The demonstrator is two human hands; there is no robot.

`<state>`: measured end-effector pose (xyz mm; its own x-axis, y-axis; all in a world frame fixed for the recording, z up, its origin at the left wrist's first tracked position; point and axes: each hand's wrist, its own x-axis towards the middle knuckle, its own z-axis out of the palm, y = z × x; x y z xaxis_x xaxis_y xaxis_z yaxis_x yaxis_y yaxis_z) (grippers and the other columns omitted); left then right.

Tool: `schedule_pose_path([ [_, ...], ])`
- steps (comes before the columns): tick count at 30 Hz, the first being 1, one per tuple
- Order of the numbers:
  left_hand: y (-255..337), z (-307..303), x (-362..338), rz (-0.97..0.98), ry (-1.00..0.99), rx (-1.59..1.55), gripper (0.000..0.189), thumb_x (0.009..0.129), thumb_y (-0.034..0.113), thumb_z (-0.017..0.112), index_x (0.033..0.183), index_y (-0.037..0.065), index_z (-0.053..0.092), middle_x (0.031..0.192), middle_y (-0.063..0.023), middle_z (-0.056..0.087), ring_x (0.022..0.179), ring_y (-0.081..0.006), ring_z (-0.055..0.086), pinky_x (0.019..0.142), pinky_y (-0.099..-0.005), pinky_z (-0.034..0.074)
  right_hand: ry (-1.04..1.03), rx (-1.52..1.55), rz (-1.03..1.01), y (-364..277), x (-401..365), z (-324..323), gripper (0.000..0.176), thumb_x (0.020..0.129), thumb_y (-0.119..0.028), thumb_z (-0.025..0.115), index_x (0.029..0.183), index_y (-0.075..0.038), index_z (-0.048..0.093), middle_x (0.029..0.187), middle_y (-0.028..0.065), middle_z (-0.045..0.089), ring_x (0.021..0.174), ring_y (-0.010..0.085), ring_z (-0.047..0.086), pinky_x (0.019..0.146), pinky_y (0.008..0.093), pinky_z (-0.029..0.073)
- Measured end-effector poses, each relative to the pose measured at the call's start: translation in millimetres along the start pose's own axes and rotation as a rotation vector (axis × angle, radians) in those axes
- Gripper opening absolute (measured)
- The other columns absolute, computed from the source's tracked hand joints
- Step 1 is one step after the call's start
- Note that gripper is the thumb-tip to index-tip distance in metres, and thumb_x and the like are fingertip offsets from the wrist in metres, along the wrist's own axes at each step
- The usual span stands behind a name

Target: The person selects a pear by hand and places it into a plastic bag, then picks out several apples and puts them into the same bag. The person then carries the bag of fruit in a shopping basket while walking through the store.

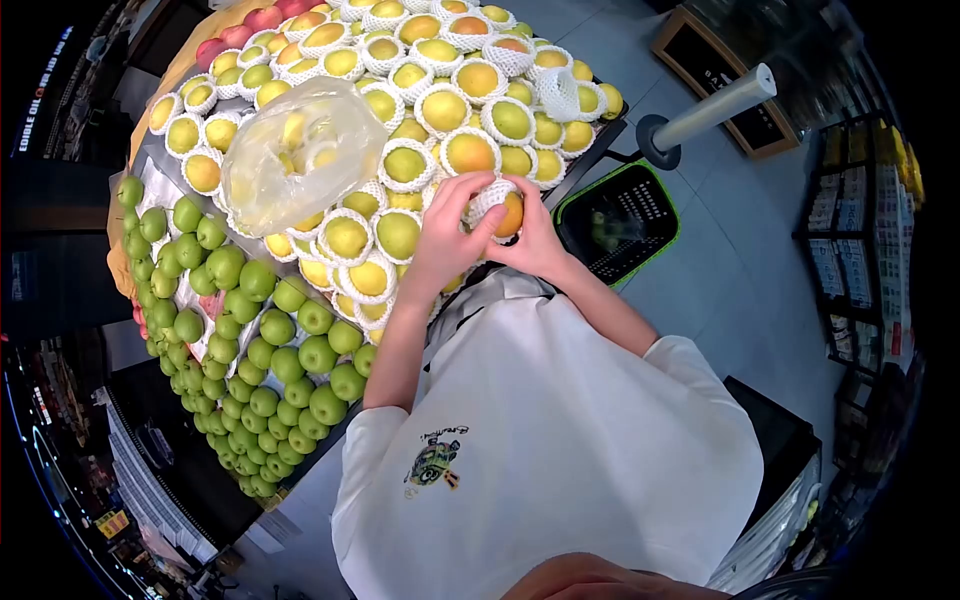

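Observation:
Both my hands are closed around one round yellow-orange fruit (511, 214) at the near edge of the display. A white foam net (487, 201) covers part of it, leaving its orange side bare. My left hand (452, 228) grips from the left, fingers curled over the top and thumb against the net. From the right, my right hand (537, 243) wraps the fruit, its fingers partly behind it. Similar yellow fruits in foam nets (443, 110) are piled in front of me. A clear plastic bag (300, 160) with some yellow fruit visible through it lies on the pile.
Green apples (285, 363) fill the left side of the display, with red apples (263, 18) at the far end. A loose foam net (558, 95) lies on the right. Beside the display are a green-rimmed black basket (672, 229) and a pole with a roll (712, 113).

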<state>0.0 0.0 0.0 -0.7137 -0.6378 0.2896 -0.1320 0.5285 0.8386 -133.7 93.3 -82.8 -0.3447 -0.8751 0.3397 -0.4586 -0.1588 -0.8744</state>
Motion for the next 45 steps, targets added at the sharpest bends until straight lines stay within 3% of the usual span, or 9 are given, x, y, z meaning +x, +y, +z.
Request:
schedule_pose_path([
  [7, -11.3, 21.3, -15.1, 0.191, 0.117, 0.136, 0.031, 0.085, 0.008, 0.078, 0.114, 0.002, 0.068, 0.122, -0.0139, 0.068, 0.113, -0.0327, 0.063, 0.099, -0.0406, 0.05, 0.071, 0.406, 0.16, 30.9, -19.7, -24.2, 0.085, 0.081, -0.019, 0.085, 0.145, -0.003, 0.033, 0.13, 0.0163, 0.056, 0.121, 0.025, 0.058, 0.103, 0.0392, 0.049],
  [12, -49.3, -40.4, 10.5, 0.058, 0.294, 0.777, 0.052, 0.078, 0.016, 0.083, 0.127, 0.01, 0.064, 0.134, -0.013, 0.062, 0.123, -0.0348, 0.058, 0.102, -0.0474, 0.048, -0.077, 0.331, 0.325, 24.7, -21.2, -39.8, 0.082, 0.083, -0.024, 0.084, 0.144, -0.001, 0.034, 0.129, 0.0184, 0.058, 0.121, 0.0233, 0.058, 0.101, 0.0389, 0.05],
  [14, -54.0, -50.7, 23.9, -0.122, 0.14, 0.853, 0.07, 0.073, 0.022, 0.085, 0.137, 0.016, 0.058, 0.145, -0.0119, 0.054, 0.128, -0.0367, 0.054, 0.105, -0.0499, 0.047, -0.114, 0.277, 0.286, 17.8, -13.2, -34.8, 0.082, 0.083, -0.026, 0.084, 0.144, -0.001, 0.034, 0.128, 0.0199, 0.059, 0.121, 0.0242, 0.059, 0.101, 0.0395, 0.05],
  [17, -79.1, -52.7, 31.9, -0.1, 0.02, 0.948, 0.079, 0.07, 0.022, 0.085, 0.142, 0.019, 0.054, 0.15, -0.0115, 0.048, 0.13, -0.038, 0.053, 0.106, -0.0484, 0.048, -0.163, 0.213, 0.277, 7.7, 5.8, -18.8, 0.085, 0.081, -0.032, 0.085, 0.143, 0.0, 0.036, 0.126, 0.0243, 0.061, 0.119, 0.0316, 0.062, 0.1, 0.0422, 0.051],
  [20, -83.9, -60.0, 35.1, -0.111, -0.009, 0.852, 0.078, 0.07, 0.019, 0.082, 0.142, 0.018, 0.054, 0.148, -0.0107, 0.05, 0.13, -0.038, 0.053, 0.107, -0.0471, 0.048, -0.078, -0.188, 0.0, -1.3, 23.8, -5.2, 0.087, 0.075, -0.037, 0.085, 0.139, 0.002, 0.04, 0.128, 0.027, 0.051, 0.109, 0.0437, 0.064, 0.095, 0.0482, 0.054],
  [24, -72.3, -75.0, 40.8, -0.191, 0.001, 0.851, 0.076, 0.069, 0.018, 0.081, 0.14, 0.017, 0.055, 0.143, -0.0104, 0.053, 0.13, -0.0368, 0.052, 0.106, -0.0459, 0.049, -0.184, -0.261, -0.008, -28.1, 45.9, 5.5, 0.083, 0.076, -0.042, 0.081, 0.134, 0.004, 0.044, 0.119, 0.025, 0.049, 0.098, 0.0465, 0.065, 0.081, 0.0522, 0.057],
  [30, -69.9, -91.0, 45.4, -0.118, 0.018, 0.791, 0.075, 0.07, 0.015, 0.081, 0.14, 0.016, 0.056, 0.14, -0.0087, 0.055, 0.128, -0.0341, 0.052, 0.109, -0.044, 0.047, -0.269, -0.474, 0.01, -36.5, 66.2, 38.7, 0.071, 0.075, -0.042, 0.081, 0.117, 0.006, 0.051, 0.109, 0.0211, 0.053, 0.077, 0.0375, 0.07, 0.064, 0.046, 0.059],
  [38, -83.8, -99.7, 49.0, -0.211, -0.164, 0.69, 0.082, 0.072, -0.001, 0.077, 0.146, 0.02, 0.049, 0.149, -0.0079, 0.044, 0.136, -0.0333, 0.048, 0.108, -0.0432, 0.048, -0.308, -0.539, -0.001, -27.5, 80.6, 57.9, 0.069, 0.075, -0.041, 0.081, 0.114, 0.009, 0.053, 0.108, 0.022, 0.054, 0.076, 0.0385, 0.069, 0.062, 0.0465, 0.059],
  [45, -74.8, -107.5, 51.9, -0.178, -0.233, 0.751, 0.089, 0.073, 0.007, 0.08, 0.152, 0.021, 0.041, 0.153, -0.0134, 0.04, 0.14, -0.0372, 0.045, 0.11, -0.0443, 0.046, -0.302, -0.593, -0.032, -28.7, 82.2, 59.2, 0.065, 0.077, -0.04, 0.081, 0.112, 0.008, 0.055, 0.113, 0.0229, 0.054, 0.081, 0.0353, 0.071, 0.065, 0.045, 0.06],
])
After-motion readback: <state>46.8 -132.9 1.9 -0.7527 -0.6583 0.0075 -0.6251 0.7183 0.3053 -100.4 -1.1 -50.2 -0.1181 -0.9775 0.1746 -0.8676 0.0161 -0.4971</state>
